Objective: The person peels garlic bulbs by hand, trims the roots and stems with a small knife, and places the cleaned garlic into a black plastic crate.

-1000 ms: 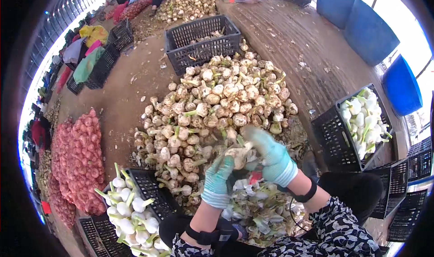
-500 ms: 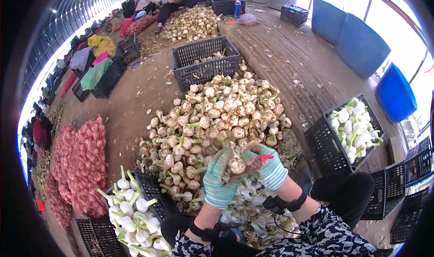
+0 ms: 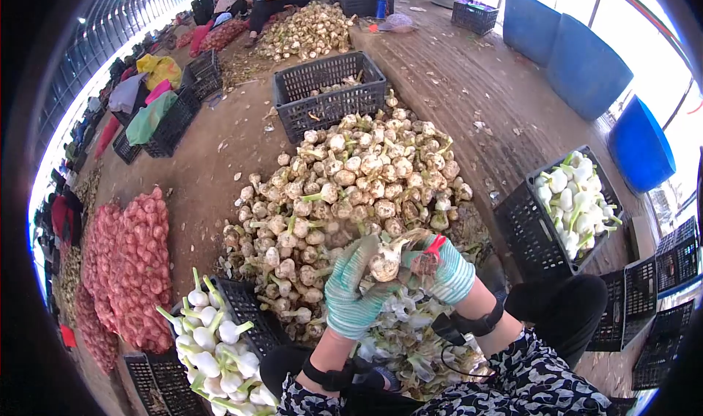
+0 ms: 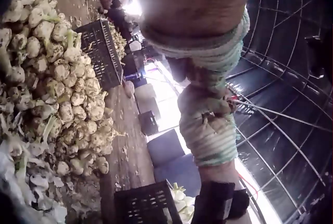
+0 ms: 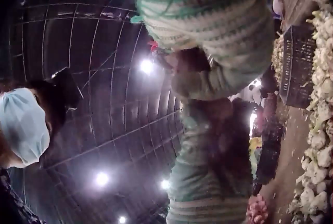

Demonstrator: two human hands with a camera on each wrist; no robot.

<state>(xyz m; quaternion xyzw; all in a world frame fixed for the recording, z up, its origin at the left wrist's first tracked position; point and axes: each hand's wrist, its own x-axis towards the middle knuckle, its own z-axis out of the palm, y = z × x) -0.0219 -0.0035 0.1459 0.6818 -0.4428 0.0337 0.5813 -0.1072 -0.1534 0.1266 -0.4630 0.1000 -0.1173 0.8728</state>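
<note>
"Where does the bulb sit against the fingers?"

"From my end, on the head view, the garlic bulb lies between the thumb and fingers of the gloved left hand, which curl about it and grip it. Its neck points up toward the right hand."

"And that one?"

"Just beside the bulb, fingers bent round a dark piece with a red strip. It's too blurred for me to name, and I can't tell whether it touches the bulb."

"What's under and around them?"

"Below the hands I see loose peelings. A crate of clean white garlic stands by the left forearm. Past the hands spreads a big pile of soiled garlic; off to the right is another crate of white bulbs."

"Farther out?"

"A black crate at the pile's far edge has some garlic inside. Beyond that I get a second heap, a seated person behind it, and blue tubs along the right."
</note>
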